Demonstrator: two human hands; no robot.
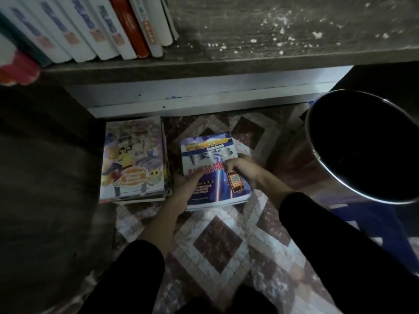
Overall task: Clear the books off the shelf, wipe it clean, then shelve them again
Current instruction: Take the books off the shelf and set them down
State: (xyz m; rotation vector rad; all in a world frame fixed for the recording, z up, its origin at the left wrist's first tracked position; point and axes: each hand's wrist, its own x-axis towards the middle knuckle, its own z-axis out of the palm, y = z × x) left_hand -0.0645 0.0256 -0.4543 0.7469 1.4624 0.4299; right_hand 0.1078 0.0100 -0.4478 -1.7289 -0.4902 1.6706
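Down on the tiled floor (217, 241), left hand (186, 184) and right hand (238, 166) grip a blue book (210, 155) by its sides, beside a book stack (133, 159) and a dark bucket (362, 143), below the dusty shelf (272, 30).

Blue-and-white paperback workbook (210, 168), cover: red "BAHASA ME…", rest hidden; small "1, 2, 3". White book spines on shelf (90, 30): lettering blurred, unreadable.

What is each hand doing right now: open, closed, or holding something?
Left hand: grips the left edge of the blue book.
Right hand: grips the same book at its right edge.
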